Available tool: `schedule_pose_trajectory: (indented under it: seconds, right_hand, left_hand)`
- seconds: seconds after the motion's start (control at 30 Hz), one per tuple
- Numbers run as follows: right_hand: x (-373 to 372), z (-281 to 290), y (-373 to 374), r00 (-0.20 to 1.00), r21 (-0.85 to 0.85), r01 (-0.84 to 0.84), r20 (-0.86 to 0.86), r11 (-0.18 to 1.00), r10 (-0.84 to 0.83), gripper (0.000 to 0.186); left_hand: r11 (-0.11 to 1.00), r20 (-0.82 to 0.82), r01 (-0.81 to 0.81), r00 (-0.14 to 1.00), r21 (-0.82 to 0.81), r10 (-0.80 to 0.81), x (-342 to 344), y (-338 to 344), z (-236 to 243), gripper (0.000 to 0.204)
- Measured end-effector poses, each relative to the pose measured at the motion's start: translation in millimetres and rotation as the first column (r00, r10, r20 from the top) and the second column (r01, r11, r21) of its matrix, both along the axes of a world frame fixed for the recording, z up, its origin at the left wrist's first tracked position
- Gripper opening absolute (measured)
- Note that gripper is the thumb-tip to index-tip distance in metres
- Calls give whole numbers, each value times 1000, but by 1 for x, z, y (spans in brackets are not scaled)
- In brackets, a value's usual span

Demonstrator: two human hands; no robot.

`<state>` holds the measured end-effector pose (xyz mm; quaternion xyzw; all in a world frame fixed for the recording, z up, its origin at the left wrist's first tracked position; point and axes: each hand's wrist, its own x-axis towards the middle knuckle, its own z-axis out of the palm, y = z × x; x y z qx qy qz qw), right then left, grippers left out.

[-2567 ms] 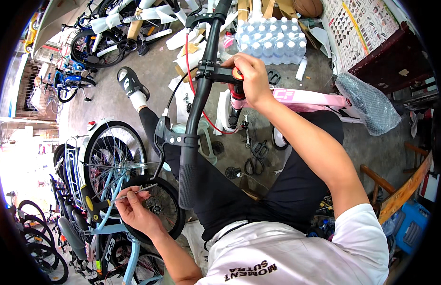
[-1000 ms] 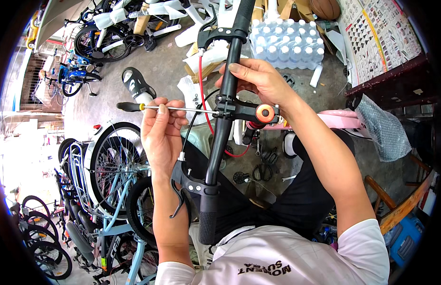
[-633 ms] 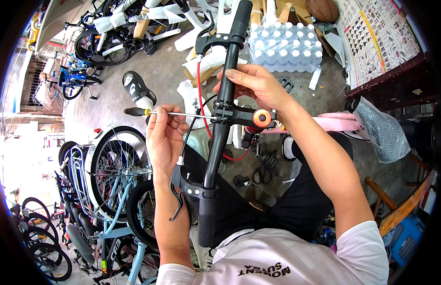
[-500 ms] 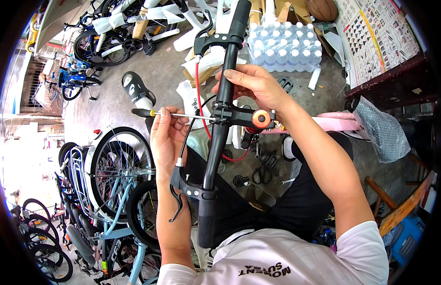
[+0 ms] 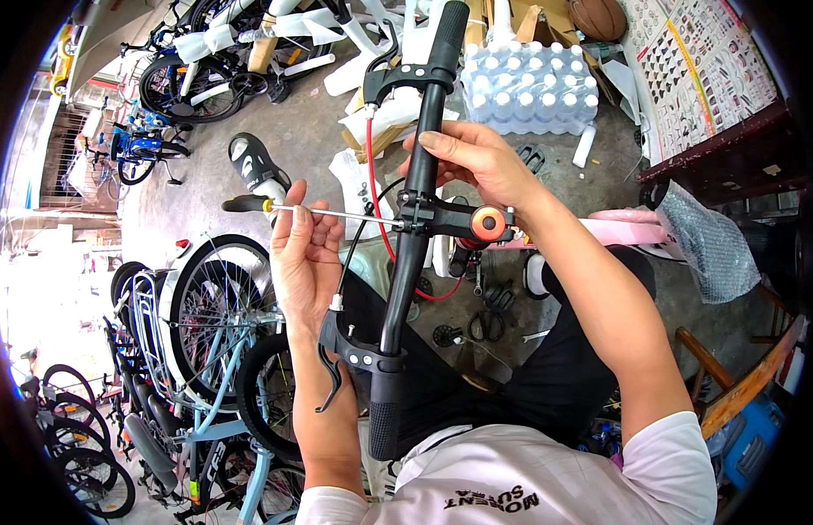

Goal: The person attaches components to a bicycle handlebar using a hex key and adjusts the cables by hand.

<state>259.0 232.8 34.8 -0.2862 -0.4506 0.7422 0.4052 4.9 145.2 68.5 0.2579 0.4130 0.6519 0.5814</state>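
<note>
A black bicycle handlebar [image 5: 398, 302] runs upright through the middle of the view, clamped by a black stem [image 5: 446, 218] with an orange round cap [image 5: 488, 224]. My right hand [image 5: 485, 162] grips the bar above the stem, thumb on top and fingers curled behind it. Below and left, my left hand [image 5: 307, 254] pinches the thin metal shaft of a screwdriver [image 5: 336, 213] with a black handle and yellow collar. Its tip meets the stem clamp; the bolt there is too small to make out. Black brake levers [image 5: 350, 350] sit at both bar ends, one with a red cable [image 5: 370, 166].
Shrink-wrapped water bottles [image 5: 529, 87] and a basketball [image 5: 597, 19] lie beyond my right hand. A light-blue bicycle [image 5: 210, 350] stands at left. Pedals [image 5: 487, 325] and small tools rest on the floor beneath the bar. Bubble wrap [image 5: 708, 249] hangs at right.
The screwdriver's handle has shifted left and slightly up. My left index finger has lifted away a little from the thumb. My right hand keeps its grip on the bar.
</note>
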Motion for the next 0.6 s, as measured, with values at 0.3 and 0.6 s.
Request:
schedule_pose_trajectory:
  seconds: [0.3,0.6]
  right_hand:
    - [-1,2,-1,999,9,3,-50,1000,-3,42]
    - [1,0,3,999,48,-25,22,999,24,45]
  left_hand:
    - [999,42,-34,998,-29,35,11,1,-2,21]
    - [1000,182,11,983,-22,-7,6,3,-1,34]
